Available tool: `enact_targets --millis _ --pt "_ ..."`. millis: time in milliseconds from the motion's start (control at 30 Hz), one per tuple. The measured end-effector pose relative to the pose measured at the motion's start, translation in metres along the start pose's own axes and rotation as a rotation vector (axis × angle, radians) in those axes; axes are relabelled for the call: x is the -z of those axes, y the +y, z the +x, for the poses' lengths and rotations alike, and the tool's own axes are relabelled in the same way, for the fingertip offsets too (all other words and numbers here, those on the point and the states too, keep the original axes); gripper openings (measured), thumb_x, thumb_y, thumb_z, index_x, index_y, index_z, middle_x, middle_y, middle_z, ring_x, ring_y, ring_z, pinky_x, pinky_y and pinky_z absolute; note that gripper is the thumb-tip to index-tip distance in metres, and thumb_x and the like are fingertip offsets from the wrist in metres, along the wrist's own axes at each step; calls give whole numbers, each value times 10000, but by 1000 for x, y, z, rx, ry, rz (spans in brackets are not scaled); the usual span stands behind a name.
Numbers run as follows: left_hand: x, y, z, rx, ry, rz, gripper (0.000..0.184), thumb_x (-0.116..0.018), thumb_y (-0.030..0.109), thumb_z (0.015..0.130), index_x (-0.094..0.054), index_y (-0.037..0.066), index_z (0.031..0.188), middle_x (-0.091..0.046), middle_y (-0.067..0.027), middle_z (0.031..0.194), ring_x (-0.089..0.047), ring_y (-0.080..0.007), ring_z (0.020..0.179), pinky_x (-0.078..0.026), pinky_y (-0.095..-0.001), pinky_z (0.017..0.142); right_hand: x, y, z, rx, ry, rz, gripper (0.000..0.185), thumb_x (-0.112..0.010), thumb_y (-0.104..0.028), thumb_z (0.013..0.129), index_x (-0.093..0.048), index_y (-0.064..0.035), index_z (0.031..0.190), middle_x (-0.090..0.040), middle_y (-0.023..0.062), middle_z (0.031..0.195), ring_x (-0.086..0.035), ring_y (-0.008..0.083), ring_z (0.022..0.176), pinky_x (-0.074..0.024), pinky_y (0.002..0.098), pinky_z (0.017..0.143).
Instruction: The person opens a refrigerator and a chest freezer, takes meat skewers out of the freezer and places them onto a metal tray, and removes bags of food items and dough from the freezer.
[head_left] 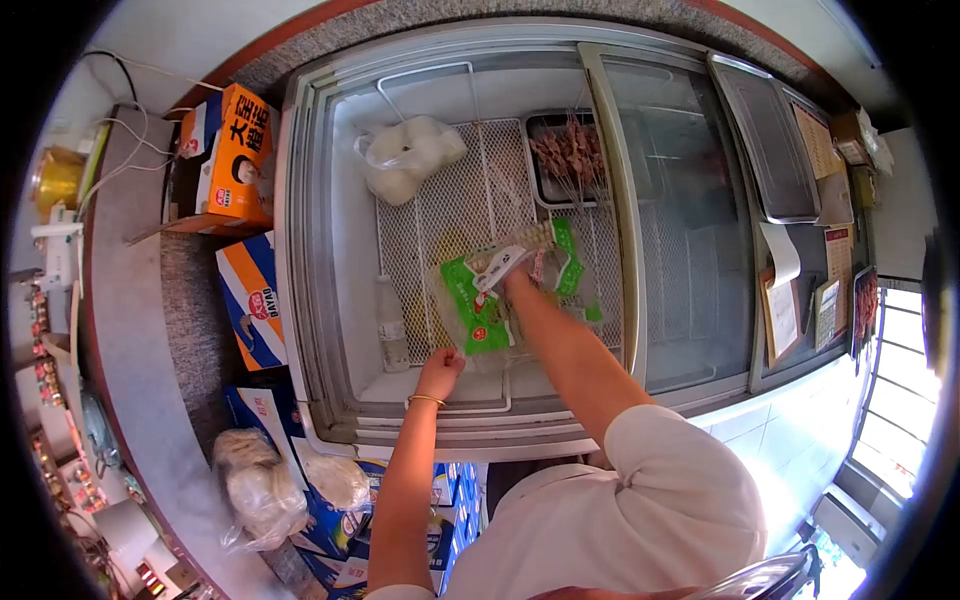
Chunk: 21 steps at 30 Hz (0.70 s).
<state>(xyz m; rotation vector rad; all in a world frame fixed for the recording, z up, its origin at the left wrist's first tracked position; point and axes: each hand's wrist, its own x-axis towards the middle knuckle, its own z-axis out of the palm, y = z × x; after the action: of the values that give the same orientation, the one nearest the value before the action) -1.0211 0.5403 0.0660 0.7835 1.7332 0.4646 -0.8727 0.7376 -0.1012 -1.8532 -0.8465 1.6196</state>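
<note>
A clear plastic bag with green print (489, 331) lies on the wire rack inside the open chest freezer (350, 250). My left hand (440, 374), a bracelet at its wrist, is closed at the bag's near left edge and seems to pinch it. My right hand (517, 279) reaches down into the middle of the bag; a white printed part of the packaging (499, 268) covers its fingers, so their grip is hidden. Pale contents, too blurred to name, show at the bag's far end.
A knotted bag of white food (412, 158) lies at the back left of the rack. Near it are a tray of meat skewers (566, 158) and a clear bottle (390, 325). A sliding glass lid (690, 220) covers the right side. Cartons (240, 155) stand left.
</note>
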Motion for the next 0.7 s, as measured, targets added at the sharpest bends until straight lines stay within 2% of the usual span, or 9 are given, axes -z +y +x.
enact_targets --millis 67,167,233,300,367,400,533,633,700 --pt "1 2 1 -11 3 -15 203 -587 163 781 -548 -8 882 -571 -57 719 -526 -141 646 -431 -271 617 2 7 0 411 -127 -828 189 -476 -161 793 -591 -45 889 -584 113 916 -555 265 797 -456 414 736" --pt "6 13 2 22 104 -195 171 -573 153 800 -539 1 872 -559 -50 698 -522 -120 613 -430 -258 580 15 45 -2 751 -266 -1286 203 -497 -176 783 -605 -34 879 -583 138 929 -549 285 842 -444 415 762" --pt "12 13 10 9 -16 -461 67 -548 88 809 -518 33 831 -510 -14 652 -471 -96 556 -406 -244 502 36 -26 -80 414 -360 -867 214 -525 -161 769 -599 -24 915 -571 170 973 -542 319 887 -425 427 802" --pt "6 18 20 31 38 -547 62 -546 97 819 -517 42 820 -515 -23 652 -489 -110 561 -432 -254 518 63 -81 -151 329 -286 -586 240 -553 -147 754 -593 -14 950 -560 203 1017 -535 352 932 -407 439 842" --pt "5 29 32 51 87 -631 64 -544 106 829 -516 52 809 -520 -32 652 -506 -125 566 -458 -263 535 89 -88 -174 636 -99 -666 326 -576 -176 754 -535 -18 1037 -530 196 1076 -501 358 991 -396 433 858" --pt "4 38 36 28 84 -707 69 -543 112 835 -515 52 815 -530 -37 673 -520 -136 591 -475 -272 564 100 -100 -185 932 88 -731 431 -600 -205 753 -476 -23 1123 -500 189 1135 -467 363 1051 -386 427 874" --pt "1 64 72 7 20 -1034 64 -539 107 842 -510 55 865 -557 -52 785 -554 -159 699 -497 -288 658 113 -147 -198 952 271 -1082 590 -636 -233 727 -389 -36 1225 -460 202 1201 -414 371 1125 -350 437 923" --pt "-8 86 100 -20 79 -1175 89 -522 108 851 -503 61 924 -550 -45 853 -545 -153 775 -478 -285 729 104 -93 -147 817 -99 -1355 694 -651 -309 709 -308 -86 1270 -418 194 1243 -395 349 1152 -375 431 901" --pt "-15 64 147 -94 88 -1086 143 -513 118 856 -503 41 976 -566 -55 912 -551 -159 835 -465 -280 758 100 -73 -116 494 -376 -1209 606 -620 -329 728 -393 -80 1231 -518 180 1143 -520 325 1018 -441 413 808"
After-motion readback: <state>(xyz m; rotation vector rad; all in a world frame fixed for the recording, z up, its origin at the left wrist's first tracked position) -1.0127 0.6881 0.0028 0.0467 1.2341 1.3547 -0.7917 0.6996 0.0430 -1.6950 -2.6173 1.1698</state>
